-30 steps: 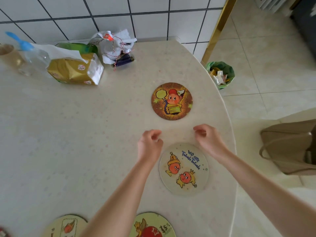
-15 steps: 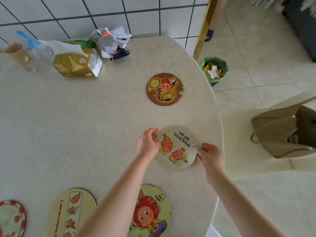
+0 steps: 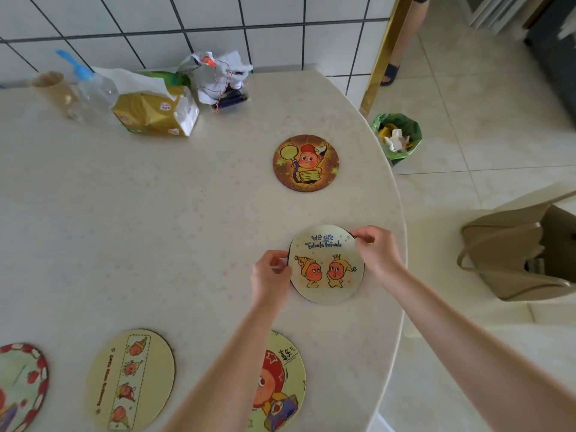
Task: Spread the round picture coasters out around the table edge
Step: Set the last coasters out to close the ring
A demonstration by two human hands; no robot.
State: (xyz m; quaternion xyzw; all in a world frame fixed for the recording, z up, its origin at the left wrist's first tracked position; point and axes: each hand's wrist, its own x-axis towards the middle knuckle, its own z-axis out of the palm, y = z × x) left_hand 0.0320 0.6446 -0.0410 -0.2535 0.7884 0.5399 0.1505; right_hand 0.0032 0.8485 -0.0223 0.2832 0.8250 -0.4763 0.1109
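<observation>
Gripping pale coaster (image 3: 326, 265), brown coaster (image 3: 306, 163) beyond

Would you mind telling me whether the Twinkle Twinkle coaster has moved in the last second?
Yes. The Twinkle Twinkle coaster has turned anticlockwise, its lettering now level, but it sits about as far from the unmoved brown coaster.

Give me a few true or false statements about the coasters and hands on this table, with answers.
1. Both hands touch the Twinkle Twinkle coaster. True: left hand at its left edge, right hand at its upper right.
2. The brown coaster lies nearer the wall than that one. True.
3. The coasters are stacked in one pile. False: they lie apart on the table.
4. The green bin stands on the table. False: it stands on the floor.
</observation>
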